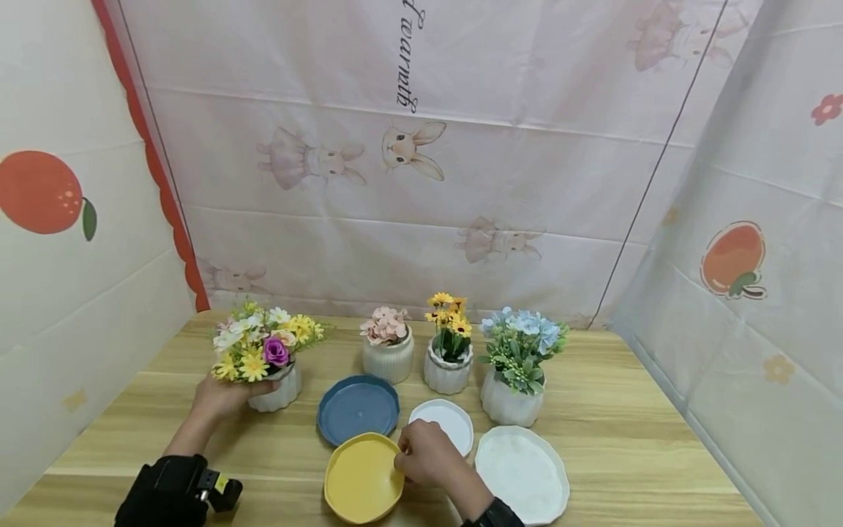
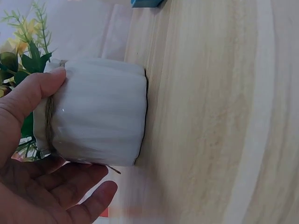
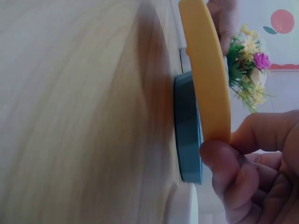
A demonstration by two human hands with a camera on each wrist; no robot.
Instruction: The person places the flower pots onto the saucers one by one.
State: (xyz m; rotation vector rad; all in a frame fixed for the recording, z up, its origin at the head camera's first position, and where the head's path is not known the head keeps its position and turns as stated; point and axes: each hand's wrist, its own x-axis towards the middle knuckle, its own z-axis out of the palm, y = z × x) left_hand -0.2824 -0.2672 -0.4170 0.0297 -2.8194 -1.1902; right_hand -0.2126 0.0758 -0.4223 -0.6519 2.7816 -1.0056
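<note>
At the left of the table, my left hand (image 1: 227,395) holds a white ribbed flowerpot (image 2: 100,112) near its rim, thumb on one side and fingers on the other. The pot carries mixed yellow, white and purple artificial flowers (image 1: 263,340) and twine below its rim. My right hand (image 1: 428,454) pinches the right edge of a yellow plate (image 1: 362,479) between thumb and fingers. In the right wrist view this plate (image 3: 205,70) is raised off the tabletop, with a shadow beneath. Just behind it lies a blue plate (image 1: 358,410).
A small white plate (image 1: 448,421) and a larger white plate (image 1: 523,476) lie to the right. Along the back stand a pink-flower pot (image 1: 387,359), a yellow-flower pot (image 1: 449,369) and a blue-flower pot (image 1: 514,399). Printed cloth walls (image 1: 421,205) enclose the wooden table (image 1: 632,439).
</note>
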